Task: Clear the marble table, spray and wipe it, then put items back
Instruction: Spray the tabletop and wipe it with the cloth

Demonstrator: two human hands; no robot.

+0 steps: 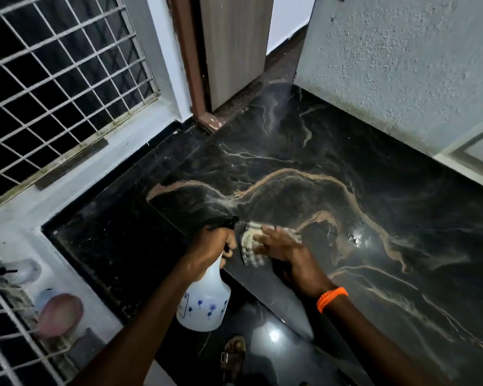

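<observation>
While we are gripping the bottle (204, 302) by its neck in our left hand (211, 246), fingers wrapped tight around the black trigger head, our right hand (279, 246) is pressing flat, fingers spread, on the cloth (250, 246) near the table's front edge, close to its front-left corner. The table (346, 168) is lying bare, so we are judging the clearing done and the spray-and-wipe step under way; a wet glint is showing to the right of the cloth. The nozzle is pointing away from us along the left edge toward the far corner, and the cloth is sitting just to the right of it, almost touching our left knuckles. Most unwiped marble is stretching to the right and away from the cloth, so our right hand, already on the cloth, is the one placed to sweep that way while the bottle is hanging off the front edge, clear of the stroke.
</observation>
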